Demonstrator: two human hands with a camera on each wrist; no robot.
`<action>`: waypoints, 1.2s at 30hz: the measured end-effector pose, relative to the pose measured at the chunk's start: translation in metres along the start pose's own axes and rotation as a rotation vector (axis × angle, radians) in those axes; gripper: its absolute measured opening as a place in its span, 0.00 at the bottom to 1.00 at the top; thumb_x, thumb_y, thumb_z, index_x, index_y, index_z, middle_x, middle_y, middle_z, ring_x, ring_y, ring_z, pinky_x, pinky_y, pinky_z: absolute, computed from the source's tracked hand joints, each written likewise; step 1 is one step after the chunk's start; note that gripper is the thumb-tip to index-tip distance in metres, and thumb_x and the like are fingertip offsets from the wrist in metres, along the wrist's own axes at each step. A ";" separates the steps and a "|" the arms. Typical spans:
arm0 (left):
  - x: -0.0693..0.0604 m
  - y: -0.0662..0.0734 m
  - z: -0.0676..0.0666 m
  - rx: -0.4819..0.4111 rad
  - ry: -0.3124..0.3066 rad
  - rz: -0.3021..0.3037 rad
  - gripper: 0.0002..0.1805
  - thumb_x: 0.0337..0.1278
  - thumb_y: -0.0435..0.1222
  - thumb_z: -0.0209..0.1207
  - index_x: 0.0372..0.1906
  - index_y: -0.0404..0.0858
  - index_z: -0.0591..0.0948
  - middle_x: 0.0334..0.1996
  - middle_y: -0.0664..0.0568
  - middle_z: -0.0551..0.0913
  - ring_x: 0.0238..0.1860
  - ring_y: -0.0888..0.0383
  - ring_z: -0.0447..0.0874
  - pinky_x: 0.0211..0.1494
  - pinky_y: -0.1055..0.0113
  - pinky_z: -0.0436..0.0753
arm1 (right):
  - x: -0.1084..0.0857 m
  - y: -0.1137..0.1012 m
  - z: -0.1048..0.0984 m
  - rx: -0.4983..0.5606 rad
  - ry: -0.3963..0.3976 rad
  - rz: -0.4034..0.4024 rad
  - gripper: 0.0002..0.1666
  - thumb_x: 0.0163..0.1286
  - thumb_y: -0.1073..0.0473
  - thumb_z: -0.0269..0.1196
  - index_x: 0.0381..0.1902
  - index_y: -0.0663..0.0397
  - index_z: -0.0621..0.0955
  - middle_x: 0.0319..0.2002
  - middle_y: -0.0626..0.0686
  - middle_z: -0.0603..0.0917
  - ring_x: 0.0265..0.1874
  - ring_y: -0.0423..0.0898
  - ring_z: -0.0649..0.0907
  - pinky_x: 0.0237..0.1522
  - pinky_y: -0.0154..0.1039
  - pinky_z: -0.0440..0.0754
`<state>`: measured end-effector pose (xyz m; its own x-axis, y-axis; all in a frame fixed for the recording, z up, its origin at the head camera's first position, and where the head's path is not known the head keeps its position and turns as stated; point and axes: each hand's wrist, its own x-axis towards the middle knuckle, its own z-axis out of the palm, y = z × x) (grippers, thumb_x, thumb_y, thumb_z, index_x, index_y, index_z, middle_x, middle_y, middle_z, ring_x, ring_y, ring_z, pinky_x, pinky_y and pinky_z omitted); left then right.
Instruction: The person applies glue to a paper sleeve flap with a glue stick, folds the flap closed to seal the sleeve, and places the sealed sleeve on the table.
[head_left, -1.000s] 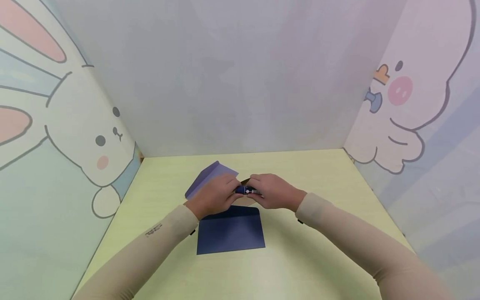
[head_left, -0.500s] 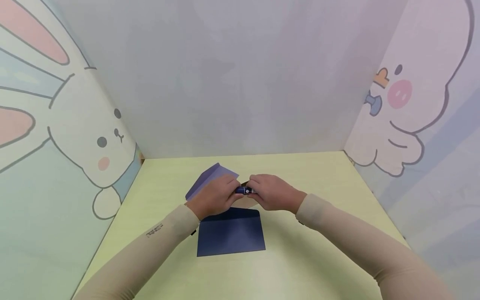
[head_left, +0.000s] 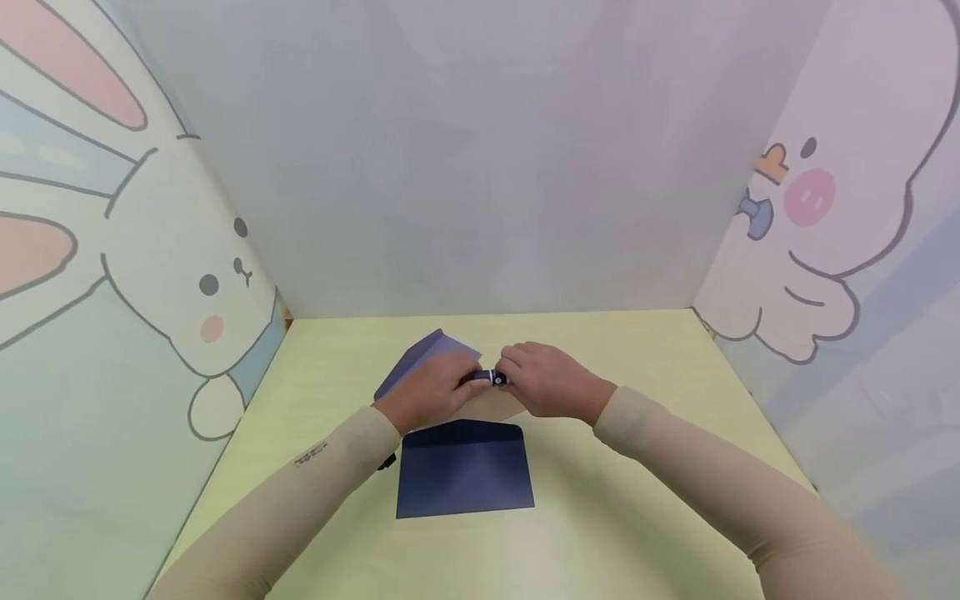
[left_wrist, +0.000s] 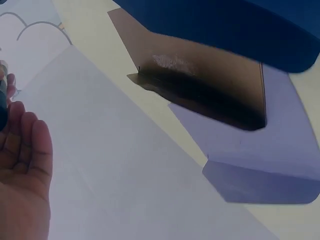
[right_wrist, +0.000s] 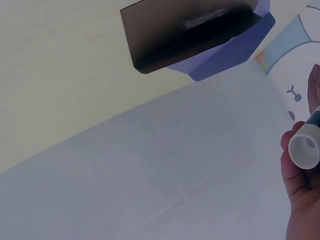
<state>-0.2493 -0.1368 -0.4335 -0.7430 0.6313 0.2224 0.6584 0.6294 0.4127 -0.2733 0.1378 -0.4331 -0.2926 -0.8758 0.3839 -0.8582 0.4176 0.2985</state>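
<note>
Tube (head_left: 492,377), pinched by L hand (head_left: 433,387) & R hand (head_left: 553,381) at opp. ends, is above table (head_left: 600,533), twd far edge; prob. light, stiff, bit slippery, best held near ends.

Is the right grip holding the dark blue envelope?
No, the right grip holds one end of a small tube.

The near navy envelope (head_left: 465,479) is smooth paper with a faint sheen; the lavender envelope (left_wrist: 295,135) at far left and the brown envelope (left_wrist: 210,62) look like matt paper, the brown marked with a streaky whitish patch. The tube (head_left: 491,377) looks like smooth plastic. The tabletop (head_left: 630,508) is smooth with a soft gloss, the sleeves (head_left: 300,496) matt cloth, the far wall (head_left: 480,167) matt.
</note>
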 end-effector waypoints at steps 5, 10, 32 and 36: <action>0.008 -0.002 -0.009 -0.123 -0.025 -0.030 0.15 0.93 0.47 0.64 0.44 0.42 0.86 0.31 0.57 0.81 0.31 0.65 0.75 0.40 0.66 0.77 | 0.002 0.008 -0.002 -0.073 0.030 -0.032 0.13 0.81 0.55 0.79 0.46 0.52 0.84 0.35 0.48 0.80 0.30 0.42 0.74 0.37 0.35 0.80; 0.018 -0.005 -0.017 -0.174 -0.038 -0.032 0.17 0.94 0.47 0.62 0.40 0.44 0.87 0.28 0.56 0.81 0.28 0.66 0.75 0.39 0.67 0.77 | 0.005 0.016 -0.003 -0.094 0.071 -0.044 0.12 0.80 0.56 0.79 0.46 0.53 0.85 0.36 0.48 0.80 0.31 0.42 0.75 0.39 0.36 0.81; 0.030 -0.006 -0.027 -0.320 0.019 -0.145 0.15 0.92 0.50 0.64 0.54 0.44 0.92 0.37 0.55 0.90 0.34 0.62 0.83 0.46 0.64 0.85 | 0.014 0.036 -0.017 -0.114 0.102 -0.046 0.12 0.79 0.58 0.80 0.49 0.57 0.86 0.37 0.50 0.82 0.32 0.45 0.79 0.41 0.39 0.85; 0.035 -0.008 -0.030 -0.287 0.110 -0.074 0.17 0.81 0.43 0.77 0.64 0.42 0.90 0.43 0.51 0.93 0.41 0.61 0.90 0.52 0.61 0.93 | 0.019 0.041 -0.022 -0.091 0.094 -0.003 0.12 0.80 0.59 0.79 0.50 0.59 0.87 0.39 0.52 0.83 0.33 0.46 0.79 0.43 0.41 0.87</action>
<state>-0.2838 -0.1332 -0.4022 -0.8064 0.5262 0.2700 0.5528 0.5084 0.6602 -0.3046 0.1439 -0.3945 -0.2452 -0.8524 0.4618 -0.8161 0.4386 0.3764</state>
